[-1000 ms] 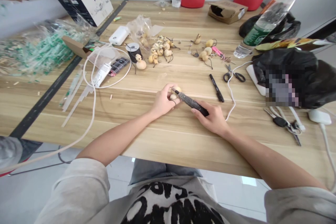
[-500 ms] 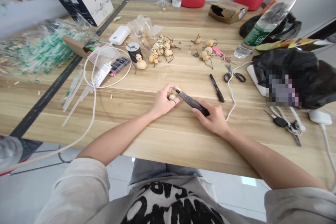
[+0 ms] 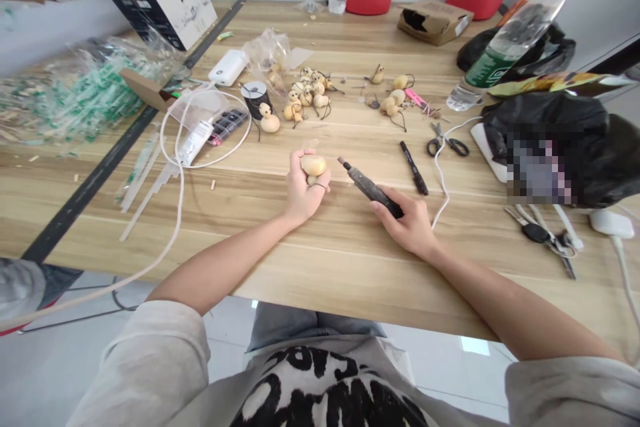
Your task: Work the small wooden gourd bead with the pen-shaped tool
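Observation:
My left hand (image 3: 303,190) is closed around a small pale gourd (image 3: 314,165), its rounder end showing above the fingers and a dark cord loop by them. In my right hand (image 3: 411,221) is a dark rotary tool (image 3: 373,189), its grinding tip pointing at the gourd but apart from it. A black marker pen (image 3: 413,168) lies beyond the right hand, near a pair of scissors (image 3: 447,143). Farther back sits a cluster of small gourds (image 3: 307,90) with cords, some with drawn faces. A few plain gourds (image 3: 393,103) lie to its right.
A spool of black cord (image 3: 254,99) and a white cable (image 3: 180,213) are on the left. Green-and-white wrapped sticks (image 3: 95,97) pile up at the far left. A plastic bottle (image 3: 493,63), a black bag (image 3: 595,140) and keys (image 3: 545,235) occupy the right.
The rotary tool's tip has come away from the gourd, moving slightly right. My left hand has shifted left and turned, so more of the gourd shows.

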Demonstrator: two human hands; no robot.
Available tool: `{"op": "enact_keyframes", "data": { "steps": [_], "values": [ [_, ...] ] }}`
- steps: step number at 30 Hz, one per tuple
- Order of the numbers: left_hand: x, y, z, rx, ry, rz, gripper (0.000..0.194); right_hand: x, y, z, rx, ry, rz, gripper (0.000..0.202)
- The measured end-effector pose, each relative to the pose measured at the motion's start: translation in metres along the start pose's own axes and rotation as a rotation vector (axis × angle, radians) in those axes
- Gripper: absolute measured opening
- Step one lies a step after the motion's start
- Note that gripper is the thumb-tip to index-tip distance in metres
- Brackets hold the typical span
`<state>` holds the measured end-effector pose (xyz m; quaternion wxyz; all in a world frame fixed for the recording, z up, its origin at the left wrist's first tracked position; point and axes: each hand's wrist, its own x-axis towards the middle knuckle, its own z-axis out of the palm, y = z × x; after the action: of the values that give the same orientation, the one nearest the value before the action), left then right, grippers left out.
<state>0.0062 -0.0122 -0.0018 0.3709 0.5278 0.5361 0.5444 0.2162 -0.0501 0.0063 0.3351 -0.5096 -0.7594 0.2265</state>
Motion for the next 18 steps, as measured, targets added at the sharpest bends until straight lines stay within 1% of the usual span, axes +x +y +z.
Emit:
{"op": "enact_keyframes", "data": {
  "steps": [3,6,9,12,15,18],
  "values": [
    [-0.0028,0.0026,0.0,0.061,-0.035,0.042,0.031,0.0001,0.0001,-0.0001,0.011,-0.03,0.0,0.035],
    [-0.0067,0.0054,-0.0006,0.126,-0.077,0.119,0.03,0.0,-0.0004,-0.0003,0.009,-0.067,-0.002,0.034],
    [-0.0088,0.0059,-0.0027,0.148,-0.169,0.227,0.035,0.0,-0.001,-0.0005,0.015,-0.078,0.001,0.035],
    [-0.0085,0.0051,-0.0058,0.156,-0.306,0.301,0.038,0.0002,-0.0011,-0.0007,0.023,-0.095,0.011,0.036],
    [-0.0076,0.0058,-0.0085,0.142,-0.44,0.324,0.038,0.0004,-0.0009,-0.0009,0.02,-0.104,0.009,0.036],
    [-0.0077,0.0077,-0.0098,0.163,-0.505,0.314,0.041,0.0001,-0.0007,-0.0009,0.014,-0.108,-0.003,0.035]
  ]
}}
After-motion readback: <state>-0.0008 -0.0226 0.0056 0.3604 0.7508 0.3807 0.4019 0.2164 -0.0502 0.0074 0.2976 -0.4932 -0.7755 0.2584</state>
